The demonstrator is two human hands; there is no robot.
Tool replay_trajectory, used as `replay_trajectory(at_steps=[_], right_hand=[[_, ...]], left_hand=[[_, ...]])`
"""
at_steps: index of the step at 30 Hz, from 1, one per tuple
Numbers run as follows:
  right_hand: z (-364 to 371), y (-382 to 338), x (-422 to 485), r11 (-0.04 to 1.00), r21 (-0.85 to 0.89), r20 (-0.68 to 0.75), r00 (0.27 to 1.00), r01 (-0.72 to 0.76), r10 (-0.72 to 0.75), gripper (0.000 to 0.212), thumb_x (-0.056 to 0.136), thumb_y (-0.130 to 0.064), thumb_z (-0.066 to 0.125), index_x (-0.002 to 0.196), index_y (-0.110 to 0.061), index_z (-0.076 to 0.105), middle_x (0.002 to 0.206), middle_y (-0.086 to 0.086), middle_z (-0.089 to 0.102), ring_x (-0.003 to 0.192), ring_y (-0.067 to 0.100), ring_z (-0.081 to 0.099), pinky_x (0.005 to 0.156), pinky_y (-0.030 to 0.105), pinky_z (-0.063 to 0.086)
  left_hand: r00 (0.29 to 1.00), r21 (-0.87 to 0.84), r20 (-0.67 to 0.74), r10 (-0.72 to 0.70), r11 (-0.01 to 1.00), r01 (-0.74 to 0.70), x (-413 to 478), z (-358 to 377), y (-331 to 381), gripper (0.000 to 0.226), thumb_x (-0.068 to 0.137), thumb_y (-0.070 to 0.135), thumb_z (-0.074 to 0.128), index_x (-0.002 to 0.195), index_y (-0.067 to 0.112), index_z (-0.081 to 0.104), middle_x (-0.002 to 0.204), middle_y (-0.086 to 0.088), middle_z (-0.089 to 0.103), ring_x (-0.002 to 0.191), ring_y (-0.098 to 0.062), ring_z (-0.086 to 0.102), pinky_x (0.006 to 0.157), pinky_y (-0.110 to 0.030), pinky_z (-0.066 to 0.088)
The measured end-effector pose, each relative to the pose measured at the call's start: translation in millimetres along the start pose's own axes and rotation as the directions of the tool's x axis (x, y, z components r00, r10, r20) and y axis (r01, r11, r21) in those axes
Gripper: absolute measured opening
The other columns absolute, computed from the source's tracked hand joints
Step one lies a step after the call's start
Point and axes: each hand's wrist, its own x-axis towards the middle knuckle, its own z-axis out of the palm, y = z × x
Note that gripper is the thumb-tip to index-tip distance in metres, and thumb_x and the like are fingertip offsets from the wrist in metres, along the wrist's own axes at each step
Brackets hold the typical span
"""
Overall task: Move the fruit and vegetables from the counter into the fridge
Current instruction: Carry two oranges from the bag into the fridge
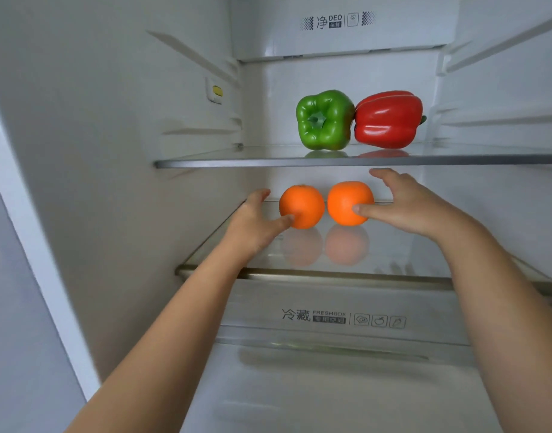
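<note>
Splayed left hand (253, 225) touches left orange (301, 204) — splayed right hand (407, 206), right orange (348, 200).

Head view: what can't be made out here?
All in the head view:
- Stem of the red bell pepper: mostly hidden behind the pepper's own body.
- Print on the yellow label on the left fridge wall: too small to read.
- Contents of the crisper drawer: blurred by its translucent front.
- The counter and any produce left on it: outside the frame.
</note>
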Motion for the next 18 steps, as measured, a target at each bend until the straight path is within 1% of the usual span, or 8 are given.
replay_trajectory(at_steps=[2, 4, 5, 6, 8, 10, 12, 18], right_hand=[[2.8, -12.3, -19.2, 0.999, -0.036, -0.046, 0.999, 0.019, -0.021, 0.067, 0.082, -0.037, 0.063, 0.14, -0.026, 0.031, 0.14, 0.009, 0.034, 0.124, 0.026, 0.039, 0.084, 0.03, 0.03], [11.7, -25.2, -39.6, 0.995, -0.053, -0.131, 0.987, 0.086, -0.092, 0.059, 0.082, -0.037, 0.062, 0.135, -0.025, 0.039, 0.133, 0.009, 0.041, 0.119, 0.027, 0.042, 0.085, 0.03, 0.032], [18.4, -31.1, -49.3, 0.989, -0.061, -0.171, 0.975, 0.136, -0.144, 0.055, 0.082, -0.036, 0.062, 0.132, -0.024, 0.043, 0.13, 0.008, 0.044, 0.116, 0.028, 0.044, 0.087, 0.032, 0.035], [25.9, -36.1, -58.7, 0.98, -0.073, -0.199, 0.96, 0.187, -0.198, 0.053, 0.082, -0.035, 0.062, 0.13, -0.022, 0.045, 0.129, 0.008, 0.045, 0.115, 0.029, 0.045, 0.09, 0.036, 0.038], [40.2, -44.8, -75.0, 0.958, -0.117, -0.224, 0.933, 0.262, -0.283, 0.05, 0.082, -0.031, 0.063, 0.128, -0.017, 0.048, 0.128, 0.009, 0.048, 0.113, 0.032, 0.047, 0.091, 0.043, 0.04], [54.0, -53.8, -88.1, 0.935, -0.141, -0.24, 0.905, 0.326, -0.351, 0.045, 0.081, -0.027, 0.065, 0.123, -0.013, 0.053, 0.122, 0.011, 0.054, 0.108, 0.035, 0.05, 0.087, 0.046, 0.042], [68.1, -61.6, -96.6, 0.911, -0.117, -0.266, 0.871, 0.396, -0.413, 0.041, 0.08, -0.024, 0.065, 0.118, -0.01, 0.057, 0.115, 0.012, 0.058, 0.103, 0.035, 0.054, 0.083, 0.046, 0.045], [110.5, -81.7, -117.7, 0.858, -0.034, -0.235, 0.831, 0.512, -0.504, 0.041, 0.081, -0.029, 0.052, 0.115, -0.008, 0.06, 0.12, 0.013, 0.057, 0.108, 0.033, 0.054, 0.087, 0.054, 0.045]], left_hand=[[0.994, 0.133, -0.058, 0.092, 0.988, -0.084, -23.2, -5.8, 7.2, 0.057, 0.083, 0.027, 0.066, 0.133, 0.014, 0.043, 0.137, -0.004, 0.047, 0.125, -0.017, 0.042, 0.086, -0.011, 0.028], [0.973, 0.236, -0.084, 0.214, 0.953, -0.189, -45.3, -13.6, 13.2, 0.05, 0.085, 0.025, 0.064, 0.129, 0.012, 0.048, 0.135, -0.004, 0.049, 0.124, -0.018, 0.044, 0.085, -0.008, 0.025], [0.958, 0.292, -0.08, 0.274, 0.926, -0.24, -56.8, -17.8, 15.4, 0.046, 0.085, 0.025, 0.063, 0.127, 0.011, 0.05, 0.135, -0.006, 0.05, 0.124, -0.021, 0.045, 0.092, -0.012, 0.027], [0.94, 0.376, -0.074, 0.332, 0.883, -0.282, -68.2, -21.5, 16.1, 0.043, 0.084, 0.026, 0.062, 0.123, 0.009, 0.054, 0.133, -0.008, 0.052, 0.123, -0.025, 0.047, 0.099, -0.023, 0.032], [0.893, 0.581, -0.082, 0.442, 0.75, -0.317, -89.6, -25.0, 12.4, 0.041, 0.078, 0.029, 0.058, 0.111, 0.007, 0.062, 0.127, -0.012, 0.058, 0.119, -0.033, 0.051, 0.097, -0.051, 0.039], [0.88, 0.691, -0.067, 0.47, 0.658, -0.299, -110.7, -27.5, 9.2, 0.039, 0.077, 0.032, 0.05, 0.103, 0.006, 0.065, 0.122, -0.013, 0.061, 0.119, -0.036, 0.052, 0.093, -0.061, 0.037], [0.874, 0.731, -0.057, 0.483, 0.616, -0.293, -128.8, -29.6, 4.5, 0.039, 0.079, 0.031, 0.046, 0.101, 0.006, 0.065, 0.123, -0.013, 0.06, 0.12, -0.035, 0.051, 0.093, -0.06, 0.036], [0.885, 0.765, -0.144, 0.442, 0.617, -0.184, -169.9, -47.2, -14.9, 0.03, 0.081, 0.023, 0.055, 0.104, 0.006, 0.064, 0.13, -0.012, 0.055, 0.126, -0.034, 0.044, 0.098, -0.057, 0.033]])
